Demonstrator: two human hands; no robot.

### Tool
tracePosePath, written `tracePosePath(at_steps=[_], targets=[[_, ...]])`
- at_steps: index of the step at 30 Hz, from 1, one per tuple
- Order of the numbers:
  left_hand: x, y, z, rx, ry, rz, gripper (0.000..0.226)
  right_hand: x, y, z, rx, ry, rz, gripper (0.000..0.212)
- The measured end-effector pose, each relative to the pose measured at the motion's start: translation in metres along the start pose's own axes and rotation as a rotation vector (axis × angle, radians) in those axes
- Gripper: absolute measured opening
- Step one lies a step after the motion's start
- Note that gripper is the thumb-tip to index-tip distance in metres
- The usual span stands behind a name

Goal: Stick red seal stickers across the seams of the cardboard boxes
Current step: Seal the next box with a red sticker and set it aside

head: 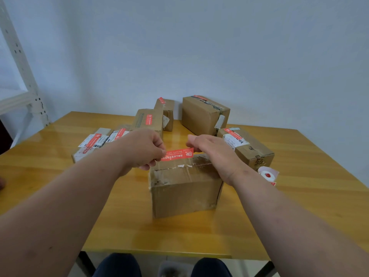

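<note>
**Red seal sticker held over the nearest box, not yet pressed down**

The red seal sticker [177, 154] is stretched between both hands just above the far top edge of the nearest cardboard box [184, 188], which stands in the middle of the yellow wooden table [299, 196]. The left hand [142, 147] pinches the sticker's left end between thumb and curled fingers; the right hand [209, 150] holds the right end, thumb up, though its fingertips are hidden behind the hand, so how they close on the strip cannot be fully made out. Whether any part of the sticker touches the cardboard cannot be told from this angle.

The step in hand looks like placement — lining up the strip before it goes down. This box's top shows old clear tape and torn label scraps along its seam, and no red seal of its own. The other boxes behind and to either side, such as the tall box [203, 114] at the back right, already carry red strips, so this one appears to be among the last.

The next move calls for lowering the strip so that it crosses the seam rather than runs beside it, then smoothing it flat — wrinkled tape underneath may keep it from sticking evenly. A roll of stickers [267, 174] lies on the table just right of the box.
</note>
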State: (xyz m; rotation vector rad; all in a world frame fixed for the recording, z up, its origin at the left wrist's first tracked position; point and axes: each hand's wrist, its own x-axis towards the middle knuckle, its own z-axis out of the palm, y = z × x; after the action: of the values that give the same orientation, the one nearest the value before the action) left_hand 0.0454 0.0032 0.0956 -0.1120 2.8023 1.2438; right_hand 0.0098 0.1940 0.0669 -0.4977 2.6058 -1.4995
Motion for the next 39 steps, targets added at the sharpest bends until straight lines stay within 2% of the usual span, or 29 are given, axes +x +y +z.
tracePosePath(at_steps=[2,6,11,15,19,39], targets=[[0.002,0.001,0.002,0.0,-0.005,-0.001,0.008,0.003,0.003,0.002,-0.055,0.056,0.002,0.032],[0.006,0.002,0.006,0.003,-0.015,0.0,0.007,0.006,0.006,0.0,-0.151,0.083,-0.021,0.002],[0.01,0.004,0.013,-0.005,-0.029,-0.006,0.003,0.005,0.006,-0.01,-0.131,0.053,0.007,0.005],[0.016,0.008,0.022,0.031,-0.043,-0.042,0.029,0.009,0.009,-0.006,-0.324,0.051,0.032,0.014],[0.019,0.009,0.027,0.097,-0.031,-0.073,0.04,0.01,0.008,-0.001,-0.49,0.051,0.028,0.013],[0.024,0.009,0.035,0.347,0.031,-0.046,0.046,0.013,0.012,0.004,-0.647,0.067,-0.047,0.011]])
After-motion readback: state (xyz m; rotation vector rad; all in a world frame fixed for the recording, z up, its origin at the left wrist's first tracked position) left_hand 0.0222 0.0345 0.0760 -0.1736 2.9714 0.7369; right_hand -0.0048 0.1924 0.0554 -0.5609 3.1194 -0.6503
